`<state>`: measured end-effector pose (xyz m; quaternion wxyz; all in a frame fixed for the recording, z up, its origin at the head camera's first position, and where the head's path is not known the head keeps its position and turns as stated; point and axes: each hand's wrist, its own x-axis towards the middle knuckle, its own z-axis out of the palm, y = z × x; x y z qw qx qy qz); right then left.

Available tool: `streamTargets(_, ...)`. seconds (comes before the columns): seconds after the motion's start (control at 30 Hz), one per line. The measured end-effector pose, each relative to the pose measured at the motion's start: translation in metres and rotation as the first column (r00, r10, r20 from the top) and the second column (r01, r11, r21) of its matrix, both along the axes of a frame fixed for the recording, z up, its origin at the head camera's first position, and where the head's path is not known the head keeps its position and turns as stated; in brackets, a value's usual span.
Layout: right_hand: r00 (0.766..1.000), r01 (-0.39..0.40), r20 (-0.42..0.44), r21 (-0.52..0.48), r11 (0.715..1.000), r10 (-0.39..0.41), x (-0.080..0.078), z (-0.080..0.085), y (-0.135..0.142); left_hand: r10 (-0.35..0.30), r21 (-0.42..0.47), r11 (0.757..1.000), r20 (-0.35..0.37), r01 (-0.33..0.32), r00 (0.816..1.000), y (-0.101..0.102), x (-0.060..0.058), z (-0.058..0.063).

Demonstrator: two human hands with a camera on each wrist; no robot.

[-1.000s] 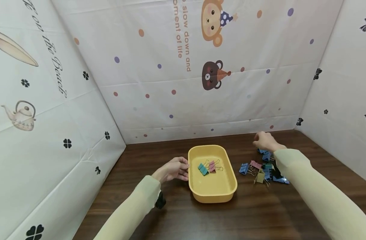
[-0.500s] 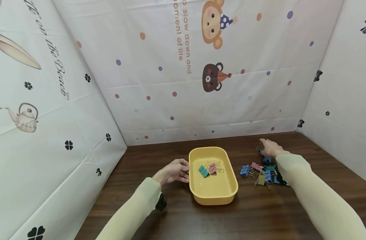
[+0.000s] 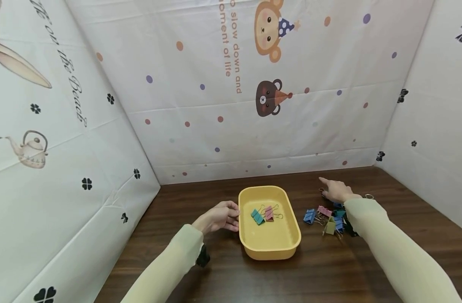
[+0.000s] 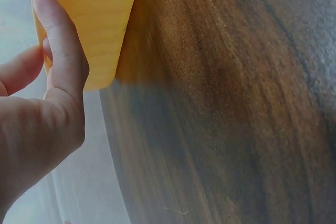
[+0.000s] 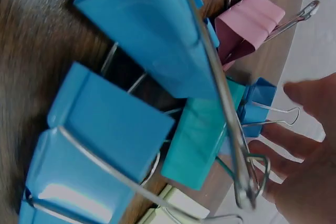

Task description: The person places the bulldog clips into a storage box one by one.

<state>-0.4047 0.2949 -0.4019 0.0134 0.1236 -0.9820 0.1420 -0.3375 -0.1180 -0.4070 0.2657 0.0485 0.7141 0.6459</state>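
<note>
Fingers of my left hand point(image 3: 221, 216) rest against the outer left wall of a yellow plastic bin point(image 3: 268, 254). The left wrist view shows a finger point(image 4: 63, 40) lying along that wall. Inside the bin lie a teal binder clip point(image 3: 258, 216) and a pink binder clip point(image 3: 268, 213). My right hand point(image 3: 338, 191) is over the far side of a binder clip pile, index finger stretched out. In the right wrist view its spread fingers are beside a small blue binder clip point(image 5: 257, 107); the thumb stands apart from it. Whether the fingertips touch that clip I cannot tell.
Blue, teal, pink and yellow-green binder clips lie heaped right of the bin, including a blue one point(image 3: 309, 216) at the near left and a yellow-green one point(image 3: 330, 227). My right forearm hides part of the heap. Patterned cloth walls point(image 3: 200, 139) enclose the dark wooden table point(image 3: 253, 282).
My right hand has lowered to the far clips, moving slightly left in the last half second, and its index finger has straightened. My left hand and the bin hold their places.
</note>
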Motion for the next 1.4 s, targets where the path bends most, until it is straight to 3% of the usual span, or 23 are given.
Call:
streamTargets(0.27,0.998,0.055,-0.005,-0.007,0.998,-0.055,0.002,-0.008,-0.004,0.004,0.016,1.0,0.012,-0.004,1.0,0.001,0.0,-0.002)
streamTargets(0.5,0.997,0.058,-0.047,0.051,0.997,-0.056,0.0,-0.011,-0.008,0.002,0.011,1.0,0.011,-0.002,1.0,0.003,0.001,-0.002)
streamTargets(0.73,0.997,0.052,-0.053,0.019,0.998,-0.051,0.001,-0.017,-0.003,-0.004,0.006,1.0,0.013,0.004,1.0,0.004,0.0,-0.003)
streamTargets(1.2,0.984,-0.037,-0.175,-0.037,0.999,0.03,0.002,0.013,-0.028,0.015,0.008,1.0,0.002,-0.015,1.0,0.001,-0.002,0.0)
streamTargets(1.4,0.982,-0.068,-0.181,-0.051,0.996,0.057,0.0,0.022,-0.043,0.021,0.016,1.0,0.014,-0.021,1.0,-0.001,-0.001,-0.001)
